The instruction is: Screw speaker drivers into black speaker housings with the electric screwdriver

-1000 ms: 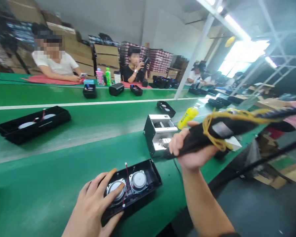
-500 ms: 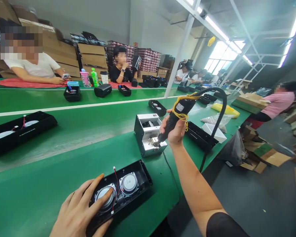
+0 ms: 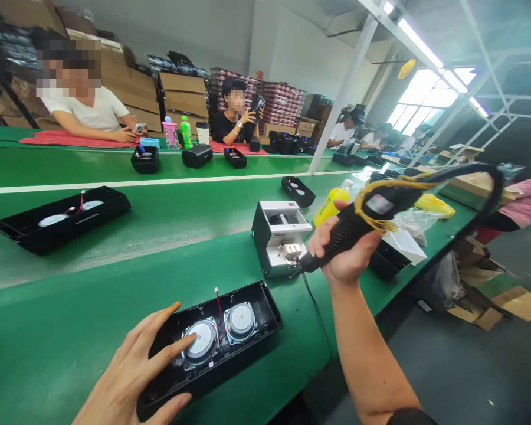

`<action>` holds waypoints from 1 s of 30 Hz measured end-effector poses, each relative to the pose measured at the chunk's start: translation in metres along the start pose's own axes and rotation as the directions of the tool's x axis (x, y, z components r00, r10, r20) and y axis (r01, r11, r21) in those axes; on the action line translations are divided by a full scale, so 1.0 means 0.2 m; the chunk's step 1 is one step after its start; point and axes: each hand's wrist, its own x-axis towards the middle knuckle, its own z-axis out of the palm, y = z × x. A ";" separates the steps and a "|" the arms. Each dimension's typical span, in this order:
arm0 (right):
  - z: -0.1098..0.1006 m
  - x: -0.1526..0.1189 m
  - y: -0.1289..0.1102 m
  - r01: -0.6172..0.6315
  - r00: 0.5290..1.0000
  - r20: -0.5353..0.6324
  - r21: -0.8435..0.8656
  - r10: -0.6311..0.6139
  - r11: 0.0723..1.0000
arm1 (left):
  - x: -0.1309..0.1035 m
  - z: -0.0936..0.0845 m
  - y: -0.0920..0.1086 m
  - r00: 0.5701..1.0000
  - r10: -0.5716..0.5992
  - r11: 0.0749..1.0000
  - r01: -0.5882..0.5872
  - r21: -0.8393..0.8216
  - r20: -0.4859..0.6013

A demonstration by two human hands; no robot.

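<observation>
The left hand (image 3: 135,360), spread open, rests on the black speaker housing (image 3: 265,313) on the green table (image 3: 57,330), hiding its near end; the right grips a black electric screwdriver (image 3: 343,236), its tip hard to make out beside the silver machine (image 3: 269,236).

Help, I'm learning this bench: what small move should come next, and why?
Probably move the black corded handheld tool from beside the silver-and-black box machine toward the open black casing: the right hand grips it, and the left hand rests on the casing, one finger on a round silver speaker.
</observation>
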 end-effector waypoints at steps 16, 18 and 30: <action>0.75 -0.27 -0.20 -0.421 0.896 0.315 0.373 0.315 0.827 | 0.06 -0.06 0.09 0.990 -0.139 0.949 0.139 -0.282 0.019; 0.79 -0.35 -0.14 -0.445 0.881 0.348 0.374 0.321 0.814 | 0.07 -0.06 0.09 0.989 -0.145 0.937 0.145 -0.318 0.023; 0.81 -0.56 0.06 -0.524 0.815 0.446 0.294 0.370 0.799 | 0.08 -0.07 0.10 0.984 -0.174 0.918 0.171 -0.357 0.025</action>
